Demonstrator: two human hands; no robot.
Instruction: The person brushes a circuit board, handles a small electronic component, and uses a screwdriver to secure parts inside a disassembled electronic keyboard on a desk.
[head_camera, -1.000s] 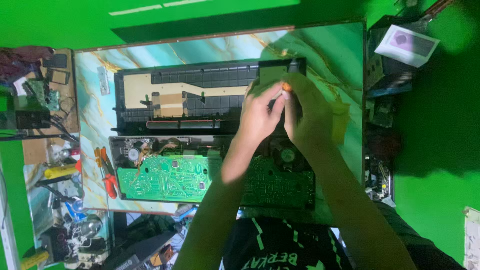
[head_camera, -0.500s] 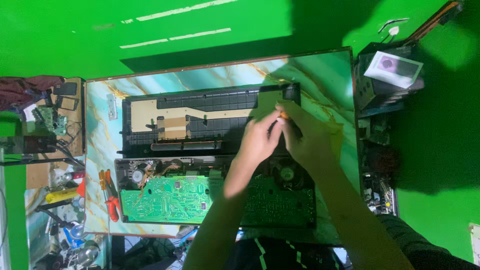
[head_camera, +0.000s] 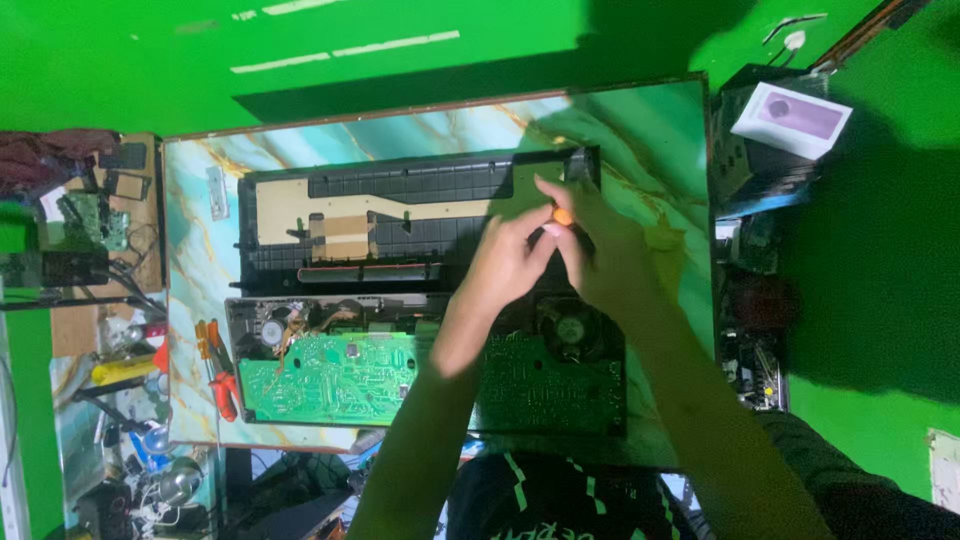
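A long black panel with tan cardboard patches (head_camera: 400, 215) lies across the marbled table top (head_camera: 640, 130). In front of it sits an open device tray holding a green circuit board (head_camera: 340, 375). Both my hands meet over the panel's right part. My right hand (head_camera: 590, 245) pinches a small orange-tipped tool (head_camera: 563, 215). Beside it, my left hand (head_camera: 505, 260) touches the same spot with its fingers curled; whether it grips anything is hidden.
Red-handled pliers (head_camera: 222, 385) lie at the table's left edge. A cluttered side bench with boards and cables (head_camera: 90, 230) stands to the left. To the right stand a white box (head_camera: 795, 118) and a stack of electronics (head_camera: 750, 340). Green walls surround everything.
The camera view has shifted, so the table sits lower in the frame. My hands stay together at the panel's right part, with the orange tip still between my fingers.
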